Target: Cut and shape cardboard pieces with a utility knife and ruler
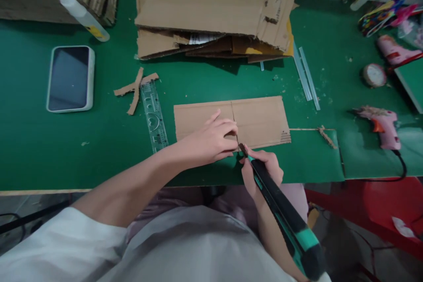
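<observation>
A rectangular piece of brown cardboard (261, 119) lies flat near the front of the green table, with a dark line running across its middle. My left hand (214, 141) rests on it just left of that line, fingers apart and slightly bent, pressing the surface. In my right hand (266, 169) is a black and green utility knife (280, 205), gripped near its front end. The knife's tip meets the cardboard's near edge where the line ends, close beside my left fingers. A clear ruler (154, 119) lies left of the cardboard.
Stacked cardboard (205, 6) stands at the back. To the left are a phone (68, 78), a glue bottle (81, 13) and cardboard strips (135, 90). A pink glue gun (385, 125), a tape roll (374, 75) and clear glue sticks (306, 75) lie to the right.
</observation>
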A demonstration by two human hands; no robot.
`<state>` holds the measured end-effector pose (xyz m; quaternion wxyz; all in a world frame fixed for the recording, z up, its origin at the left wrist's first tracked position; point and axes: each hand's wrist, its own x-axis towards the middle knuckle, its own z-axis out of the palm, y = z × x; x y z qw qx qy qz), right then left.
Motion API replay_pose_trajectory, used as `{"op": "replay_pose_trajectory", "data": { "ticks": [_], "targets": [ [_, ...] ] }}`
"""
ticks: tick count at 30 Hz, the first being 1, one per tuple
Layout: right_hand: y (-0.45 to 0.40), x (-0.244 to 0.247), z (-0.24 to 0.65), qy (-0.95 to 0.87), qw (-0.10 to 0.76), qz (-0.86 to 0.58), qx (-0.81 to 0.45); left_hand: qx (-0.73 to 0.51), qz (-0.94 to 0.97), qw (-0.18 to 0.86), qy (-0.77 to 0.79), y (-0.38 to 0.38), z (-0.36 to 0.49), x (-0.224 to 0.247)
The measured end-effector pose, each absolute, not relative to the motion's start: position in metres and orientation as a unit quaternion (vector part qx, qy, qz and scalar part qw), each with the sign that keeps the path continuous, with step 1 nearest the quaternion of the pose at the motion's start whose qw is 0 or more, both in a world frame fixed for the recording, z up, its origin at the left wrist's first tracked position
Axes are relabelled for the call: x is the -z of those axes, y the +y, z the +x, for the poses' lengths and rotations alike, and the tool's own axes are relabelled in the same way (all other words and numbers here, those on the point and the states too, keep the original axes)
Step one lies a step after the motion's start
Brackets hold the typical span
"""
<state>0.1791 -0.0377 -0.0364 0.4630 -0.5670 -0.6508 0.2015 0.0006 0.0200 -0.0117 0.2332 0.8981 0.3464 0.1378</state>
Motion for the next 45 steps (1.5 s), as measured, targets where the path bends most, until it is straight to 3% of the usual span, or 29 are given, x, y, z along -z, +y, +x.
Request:
{"op": "replay_pose_trajectory", "data": {
  "ticks": [13, 22, 29, 37, 45],
  "targets": [
    [-0.034, 0.033, 0.183, -0.698, 0.425, -0.534, -0.216, -0.139, 0.897, 0.232, 0.350, 0.020, 0.002, 0.010],
    [-0.040, 0.037, 0.177, -0.649, 0.462, -0.577, -0.182, -0.142, 0.894, 0.239, 0.351, 0.020, 0.002, 0.009],
    [-0.039, 0.037, 0.186, -0.705, 0.462, -0.497, -0.205, -0.139, 0.894, 0.240, 0.352, 0.021, 0.003, 0.009],
    [-0.035, 0.034, 0.182, -0.720, 0.419, -0.519, -0.192, -0.141, 0.896, 0.231, 0.351, 0.020, 0.003, 0.010],
    [-0.039, 0.038, 0.181, -0.697, 0.476, -0.503, -0.186, -0.141, 0.900, 0.221, 0.349, 0.020, 0.003, 0.010]
  ]
}}
